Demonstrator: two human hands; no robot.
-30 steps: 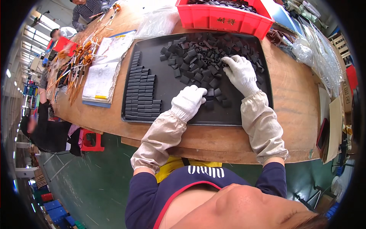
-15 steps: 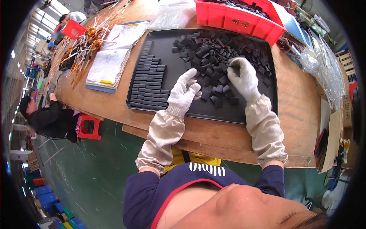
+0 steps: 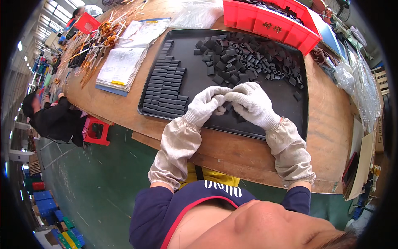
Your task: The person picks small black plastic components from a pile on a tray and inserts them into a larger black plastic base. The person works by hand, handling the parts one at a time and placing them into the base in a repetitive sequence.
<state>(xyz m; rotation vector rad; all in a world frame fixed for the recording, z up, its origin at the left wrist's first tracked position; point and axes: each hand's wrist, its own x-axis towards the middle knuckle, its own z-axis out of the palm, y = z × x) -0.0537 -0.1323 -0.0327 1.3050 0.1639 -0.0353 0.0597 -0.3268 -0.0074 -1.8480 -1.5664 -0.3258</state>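
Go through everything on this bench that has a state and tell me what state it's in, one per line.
left hand: gloved, fingertips meeting the right hand's over the tray
right hand: gloved, curled; anything held is hidden
black tray: flat on the bench, partly filled
stacked black pieces: lined up in neat rows, left side
loose black pieces: jumbled heap, far side
red bin: open, holding dark parts
booklet: closed, lying flat

A red plastic bin (image 3: 269,23) stands at the far edge of the counter (image 3: 327,124), with a small yellow label (image 3: 271,29) printed on its near wall. Clear plastic bags (image 3: 356,79) lie crumpled along the right side. Left of the black tray, a stack of white printed sheets (image 3: 120,66) rests on a blue folder and carries a yellow tag (image 3: 117,82) near its front edge.
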